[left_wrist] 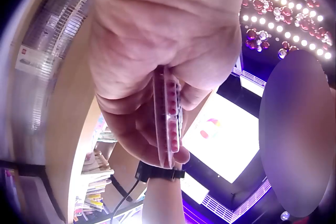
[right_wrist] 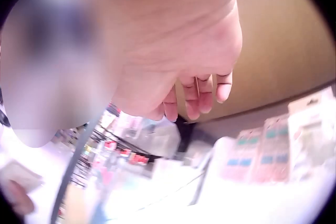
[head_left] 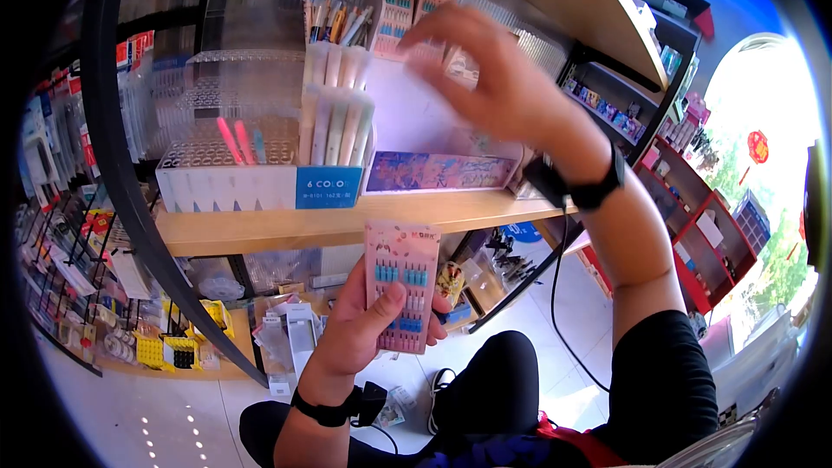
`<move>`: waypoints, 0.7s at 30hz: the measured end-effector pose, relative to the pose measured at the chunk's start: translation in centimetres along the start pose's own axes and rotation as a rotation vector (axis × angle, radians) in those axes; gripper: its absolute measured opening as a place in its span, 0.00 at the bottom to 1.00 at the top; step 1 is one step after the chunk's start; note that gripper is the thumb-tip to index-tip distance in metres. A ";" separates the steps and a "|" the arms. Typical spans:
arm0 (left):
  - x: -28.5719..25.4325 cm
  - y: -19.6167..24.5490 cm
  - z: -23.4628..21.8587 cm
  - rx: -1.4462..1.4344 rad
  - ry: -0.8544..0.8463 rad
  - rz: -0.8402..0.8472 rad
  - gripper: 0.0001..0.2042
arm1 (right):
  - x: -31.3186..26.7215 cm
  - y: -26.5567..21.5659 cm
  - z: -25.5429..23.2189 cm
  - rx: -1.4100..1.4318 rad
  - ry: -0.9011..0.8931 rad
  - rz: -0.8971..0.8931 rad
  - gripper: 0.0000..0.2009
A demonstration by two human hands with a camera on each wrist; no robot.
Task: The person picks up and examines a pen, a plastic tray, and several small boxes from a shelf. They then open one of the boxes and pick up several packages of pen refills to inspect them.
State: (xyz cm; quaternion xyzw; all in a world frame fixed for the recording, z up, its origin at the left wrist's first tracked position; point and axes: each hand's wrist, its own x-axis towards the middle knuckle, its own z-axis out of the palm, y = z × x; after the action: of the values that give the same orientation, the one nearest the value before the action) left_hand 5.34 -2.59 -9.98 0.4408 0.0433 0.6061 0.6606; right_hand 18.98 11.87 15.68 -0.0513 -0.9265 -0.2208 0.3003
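My left hand point(head_left: 368, 316) grips a pink blister card point(head_left: 403, 251), thumb across its front and fingers behind. Rows of small pointed teal, white, blue and pink pieces fill the card. Seen edge-on in the left wrist view, the same card point(left_wrist: 167, 119) stands between thumb and fingers. My right hand point(head_left: 485, 78), blurred, is raised over a white display box point(head_left: 416, 117) on the shelf. Its fingers point(right_wrist: 197, 100) are loosely bent with nothing between them. Similar pink cards point(head_left: 396, 9) stand upright at the back of that box, beyond the fingertips.
A white pen box point(head_left: 230, 186) with a holed tray and several pens stands left on the wooden shelf point(head_left: 260, 230). Beside it are upright clear sleeves of pens point(head_left: 338, 126). A black post point(head_left: 108, 121) rises at left; an upper shelf point(head_left: 589, 0) overhangs the right arm.
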 end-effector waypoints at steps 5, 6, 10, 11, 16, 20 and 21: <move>-0.1 1.2 -0.3 0.106 0.042 -0.030 0.26 | 4.7 11.7 -0.9 -0.303 -0.084 0.282 0.17; -0.1 1.4 -0.5 0.121 0.042 -0.027 0.26 | 5.3 12.8 -0.7 -0.356 -0.164 0.473 0.18; -0.4 1.9 -1.2 0.073 0.054 -0.037 0.25 | 6.6 16.2 0.3 -0.422 -0.313 0.518 0.21; -0.5 2.0 -1.3 0.061 0.053 -0.035 0.25 | 6.8 16.2 0.3 -0.403 -0.371 0.554 0.21; -1.1 2.6 -1.8 0.041 0.057 -0.039 0.24 | 6.6 17.8 0.1 -0.302 -0.402 0.576 0.22; -1.5 2.8 -1.9 0.033 0.066 -0.033 0.23 | 6.1 18.9 -0.3 -0.254 -0.339 0.445 0.21; -1.6 2.8 -1.9 0.034 0.070 -0.031 0.23 | 6.0 19.3 -0.4 -0.254 -0.326 0.388 0.21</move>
State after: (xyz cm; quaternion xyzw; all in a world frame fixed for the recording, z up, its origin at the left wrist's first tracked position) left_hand 1.64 -3.30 -10.09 0.4297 0.0833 0.6102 0.6604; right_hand 18.73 28.74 26.73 -0.2999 -0.9003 -0.2624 0.1752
